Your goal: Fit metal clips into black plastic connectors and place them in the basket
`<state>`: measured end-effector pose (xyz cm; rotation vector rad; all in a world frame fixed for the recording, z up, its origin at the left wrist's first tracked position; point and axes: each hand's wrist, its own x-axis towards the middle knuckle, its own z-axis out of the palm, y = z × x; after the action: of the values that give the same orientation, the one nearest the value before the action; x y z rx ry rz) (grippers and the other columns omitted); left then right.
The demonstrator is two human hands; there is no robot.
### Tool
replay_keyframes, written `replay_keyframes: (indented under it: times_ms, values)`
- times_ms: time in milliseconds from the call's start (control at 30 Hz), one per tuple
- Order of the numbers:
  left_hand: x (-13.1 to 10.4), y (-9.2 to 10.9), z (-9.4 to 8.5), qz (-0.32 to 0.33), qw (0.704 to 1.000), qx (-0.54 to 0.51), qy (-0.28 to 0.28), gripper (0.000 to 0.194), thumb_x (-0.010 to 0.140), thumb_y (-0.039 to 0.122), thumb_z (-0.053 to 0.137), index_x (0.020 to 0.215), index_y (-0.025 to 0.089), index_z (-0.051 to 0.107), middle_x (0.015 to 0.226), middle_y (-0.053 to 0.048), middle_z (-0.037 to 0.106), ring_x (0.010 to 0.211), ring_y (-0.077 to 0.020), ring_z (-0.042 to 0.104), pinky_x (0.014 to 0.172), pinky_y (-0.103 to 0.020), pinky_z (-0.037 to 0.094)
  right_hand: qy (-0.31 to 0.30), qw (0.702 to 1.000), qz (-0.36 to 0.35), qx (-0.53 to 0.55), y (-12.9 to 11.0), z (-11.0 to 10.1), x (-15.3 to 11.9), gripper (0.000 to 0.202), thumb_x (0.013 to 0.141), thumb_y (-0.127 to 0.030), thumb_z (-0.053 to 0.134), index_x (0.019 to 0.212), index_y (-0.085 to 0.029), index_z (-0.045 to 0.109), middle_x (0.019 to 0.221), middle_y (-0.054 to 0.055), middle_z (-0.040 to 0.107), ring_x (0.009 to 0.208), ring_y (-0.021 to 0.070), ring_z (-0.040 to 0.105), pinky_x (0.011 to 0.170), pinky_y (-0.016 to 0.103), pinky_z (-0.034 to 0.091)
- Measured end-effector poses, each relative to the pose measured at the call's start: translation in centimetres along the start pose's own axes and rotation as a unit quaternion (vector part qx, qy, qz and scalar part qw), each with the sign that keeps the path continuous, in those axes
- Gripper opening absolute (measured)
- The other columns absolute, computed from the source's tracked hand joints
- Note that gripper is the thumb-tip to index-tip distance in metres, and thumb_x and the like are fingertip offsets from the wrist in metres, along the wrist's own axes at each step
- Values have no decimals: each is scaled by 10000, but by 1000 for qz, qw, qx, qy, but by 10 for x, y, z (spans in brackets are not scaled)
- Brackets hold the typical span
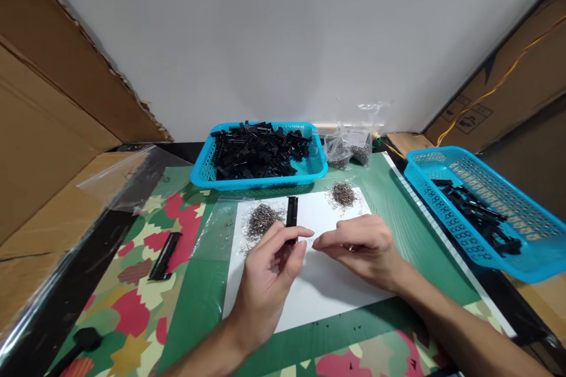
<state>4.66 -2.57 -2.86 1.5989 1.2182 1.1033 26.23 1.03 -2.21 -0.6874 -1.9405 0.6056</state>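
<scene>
My left hand [269, 277] is over the white paper [322, 291], index finger and thumb stretched out with their tips apart. Behind its index finger is a slim black plastic part [292, 212], partly covered. Close by on the right, my right hand [360, 247] has its fingers pressed together in a pinch; anything between them is too small to make out. A dark pile of small metal pieces [263, 221] lies by the left hand's knuckles. Another small metal pile [343, 194] sits at the paper's far right corner.
A blue basket [260, 182] full of black plastic parts stands at the back. Another blue basket [469, 159] on the right holds fewer. Clear bags [354, 147] of metal pieces rest behind. One black part [165, 256] lies on the patterned mat. Cardboard [48, 88] walls the left.
</scene>
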Motion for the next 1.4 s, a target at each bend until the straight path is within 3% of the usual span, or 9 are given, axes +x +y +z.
replay_keyframes:
  times_ms: [267,400,533,700,833,1033,1167,1300,1400]
  values:
    - [8,2,-1,4,997,-27,-76,257,1104,393,553,969,225,692,910,-8,596,873,-168,557,725,-252,434,0,1000,-21,-6,-4,4,-1,158,1012,-143,673,955,-173,817,606,-17,656,473,83,492,490,231,351]
    - [8,1,-2,3,998,-34,-60,233,1098,390,567,980,224,681,906,6,585,805,-146,546,686,-241,423,-3,997,76,20,-8,4,0,96,984,-230,733,965,-185,815,614,-23,658,476,80,435,477,227,333]
    - [8,2,-2,5,999,-29,-20,227,1079,398,605,975,220,699,904,10,573,793,-137,556,660,-229,421,0,983,174,63,-12,8,2,111,932,-282,771,906,-185,819,511,-87,425,459,76,249,440,242,220]
    - [9,1,-1,4,1000,-10,-9,206,1077,388,618,980,229,707,897,21,560,781,-126,551,656,-222,418,29,957,262,119,-16,16,2,160,915,-326,766,867,-178,807,563,-90,305,494,83,237,457,244,202]
    - [8,1,-1,9,1000,14,-9,209,1082,389,609,978,232,700,885,21,541,764,-132,535,649,-235,410,36,946,281,159,-15,20,2,159,894,-338,784,877,-179,795,561,-101,275,500,85,231,469,243,198]
    - [5,5,-3,10,998,29,-46,260,1115,404,513,1009,239,684,902,2,520,759,-154,524,655,-270,415,29,946,274,168,-14,20,2,127,894,-304,764,874,-181,784,552,-106,274,500,86,235,478,240,218]
    - [2,6,-3,13,999,-10,-44,318,1124,428,453,1207,270,715,938,-35,582,820,-191,587,712,-297,486,68,963,235,110,-22,19,1,79,862,-254,757,831,-183,773,522,-110,296,466,78,253,456,233,231]
    - [-1,-1,0,-1,992,-114,-59,481,1103,405,532,1573,364,437,1131,-86,682,858,-203,653,764,-328,577,110,987,117,-11,-25,19,-2,48,863,-183,737,830,-191,770,503,-98,404,425,69,296,422,222,253]
    - [-2,-5,4,26,986,-153,-67,597,1118,391,503,1660,411,253,1240,-119,689,862,-199,690,824,-373,613,102,993,20,-56,-21,20,-4,89,905,-131,701,879,-189,764,524,-74,535,424,69,377,440,219,317]
